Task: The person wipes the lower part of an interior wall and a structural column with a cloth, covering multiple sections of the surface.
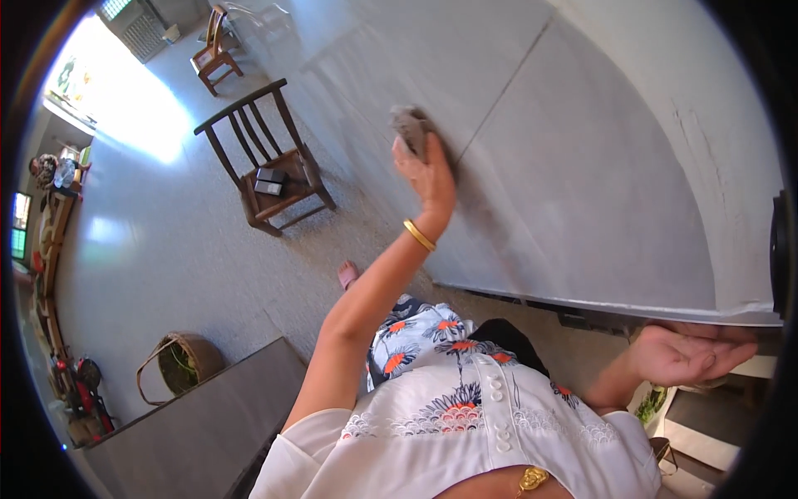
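Observation:
My left hand point(426, 176), with a gold bangle at the wrist, reaches out and presses a bunched grey cloth point(410, 123) against a broad, smooth grey surface point(590, 158). A thin dark seam runs across that surface close to the hand. My fingers are partly hidden around the cloth. At the lower right, my right hand point(686, 356) is turned palm up, its fingers stretched out beside the surface's pale lower edge. Nothing shows in that palm, and its far fingers are partly covered.
A dark wooden chair point(278, 170) stands on the left with small black boxes point(270, 180) on its seat. Another chair point(216, 54) is farther off, near a bright doorway. A woven basket point(189, 363) sits beside a low grey ledge point(208, 416). Shelves point(706, 424) lie below my right hand.

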Demonstrator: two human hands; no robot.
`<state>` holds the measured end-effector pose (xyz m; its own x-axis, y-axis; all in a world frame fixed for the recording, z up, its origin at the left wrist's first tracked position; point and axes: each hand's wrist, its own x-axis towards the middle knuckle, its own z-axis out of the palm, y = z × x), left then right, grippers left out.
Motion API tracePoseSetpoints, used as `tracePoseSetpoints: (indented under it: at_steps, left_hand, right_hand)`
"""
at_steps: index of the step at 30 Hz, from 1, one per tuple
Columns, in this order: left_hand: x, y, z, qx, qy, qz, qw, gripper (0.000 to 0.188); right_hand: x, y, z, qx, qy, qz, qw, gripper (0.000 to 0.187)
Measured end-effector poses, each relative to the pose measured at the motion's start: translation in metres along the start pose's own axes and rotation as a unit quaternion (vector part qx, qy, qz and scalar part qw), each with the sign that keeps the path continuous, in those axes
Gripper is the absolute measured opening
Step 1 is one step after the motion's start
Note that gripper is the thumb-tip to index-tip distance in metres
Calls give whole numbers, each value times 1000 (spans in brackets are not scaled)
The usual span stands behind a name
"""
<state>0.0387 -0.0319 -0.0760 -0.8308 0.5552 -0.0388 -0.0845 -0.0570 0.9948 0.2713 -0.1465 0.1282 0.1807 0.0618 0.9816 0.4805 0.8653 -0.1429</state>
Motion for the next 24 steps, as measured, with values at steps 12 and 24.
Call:
tracePoseSetpoints:
  at_steps: [12,24]
  left_hand:
    - [-143,-103,-60,81,-312,579,749,47]
    - [-19,-105,-25,91,-69,-113,987,40]
  right_hand:
    - [-2,7,-6,29,-26,6,999,51]
    - [-1,5,5,8,1,-1,1000,52]
